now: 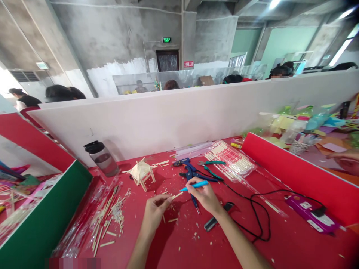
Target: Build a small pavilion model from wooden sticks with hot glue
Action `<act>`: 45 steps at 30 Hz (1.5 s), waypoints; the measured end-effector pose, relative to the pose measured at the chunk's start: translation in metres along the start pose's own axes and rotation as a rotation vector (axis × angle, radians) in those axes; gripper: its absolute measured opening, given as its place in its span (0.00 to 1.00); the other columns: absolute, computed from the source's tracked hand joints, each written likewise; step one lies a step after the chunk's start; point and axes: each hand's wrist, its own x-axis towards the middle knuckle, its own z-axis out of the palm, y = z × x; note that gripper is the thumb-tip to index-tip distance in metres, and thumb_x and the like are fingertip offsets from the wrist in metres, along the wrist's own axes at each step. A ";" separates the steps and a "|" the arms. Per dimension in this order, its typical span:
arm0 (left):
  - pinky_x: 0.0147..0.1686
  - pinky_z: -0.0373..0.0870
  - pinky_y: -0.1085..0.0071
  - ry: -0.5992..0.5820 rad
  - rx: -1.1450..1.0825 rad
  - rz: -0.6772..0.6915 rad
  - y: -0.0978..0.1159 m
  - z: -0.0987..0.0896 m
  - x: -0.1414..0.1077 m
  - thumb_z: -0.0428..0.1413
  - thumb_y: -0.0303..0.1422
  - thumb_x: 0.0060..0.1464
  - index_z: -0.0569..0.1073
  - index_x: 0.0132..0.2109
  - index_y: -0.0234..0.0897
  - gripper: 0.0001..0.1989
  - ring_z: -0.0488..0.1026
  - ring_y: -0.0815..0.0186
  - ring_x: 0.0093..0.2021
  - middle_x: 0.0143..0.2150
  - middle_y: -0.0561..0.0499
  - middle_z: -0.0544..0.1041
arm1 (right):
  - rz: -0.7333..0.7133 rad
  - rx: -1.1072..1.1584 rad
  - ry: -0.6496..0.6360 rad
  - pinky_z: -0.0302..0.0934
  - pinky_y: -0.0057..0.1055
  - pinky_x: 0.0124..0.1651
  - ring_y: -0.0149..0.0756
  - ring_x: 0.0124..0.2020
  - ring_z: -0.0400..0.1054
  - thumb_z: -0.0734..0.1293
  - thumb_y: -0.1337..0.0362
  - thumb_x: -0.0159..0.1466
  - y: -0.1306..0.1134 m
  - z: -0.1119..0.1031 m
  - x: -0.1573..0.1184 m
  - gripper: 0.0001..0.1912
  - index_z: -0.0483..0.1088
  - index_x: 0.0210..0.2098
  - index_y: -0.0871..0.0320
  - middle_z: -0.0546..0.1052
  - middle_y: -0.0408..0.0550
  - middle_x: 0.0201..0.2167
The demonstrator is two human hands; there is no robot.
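Firstly, table (291, 250): red top, scattered with pale wood scraps (173, 220).
White partition (168, 116): one, upright along the far edge.
Stick bundle (230, 158): pale sticks in plastic wrapping, right of centre, toward the partition.
Power strip (311, 215): purple and white, near the red divider (294, 172) at right.
Water bottle (105, 160): clear body, black lid, upright at far left.
Stick model (141, 172): pale peaked roof on legs, near the bottle.
Left hand (157, 209): thumb and fingers pinching a thin wooden stick (177, 195).
Right hand (206, 196): fingers closed on a blue marker (200, 184), pen-fashion.
Pliers (214, 162): green-handled, beside the stick bundle.
Marker: tip at the stick's far end; contact cannot be told.
Wooden stick: between the two hands, front of the stick model.
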 end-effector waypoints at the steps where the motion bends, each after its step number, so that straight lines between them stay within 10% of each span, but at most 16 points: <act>1: 0.31 0.68 0.69 -0.017 0.003 0.004 0.000 0.000 0.000 0.67 0.46 0.40 0.83 0.32 0.32 0.20 0.73 0.63 0.27 0.26 0.45 0.80 | -0.005 -0.008 -0.041 0.61 0.30 0.39 0.37 0.34 0.68 0.67 0.53 0.64 -0.002 0.002 -0.002 0.12 0.72 0.35 0.56 0.74 0.45 0.31; 45: 0.31 0.67 0.67 -0.084 0.052 0.045 0.005 -0.002 -0.003 0.65 0.46 0.45 0.83 0.32 0.32 0.19 0.73 0.61 0.28 0.28 0.42 0.80 | -0.137 -0.295 -0.096 0.62 0.30 0.41 0.36 0.35 0.72 0.65 0.63 0.64 0.001 0.016 -0.009 0.04 0.71 0.33 0.54 0.76 0.43 0.32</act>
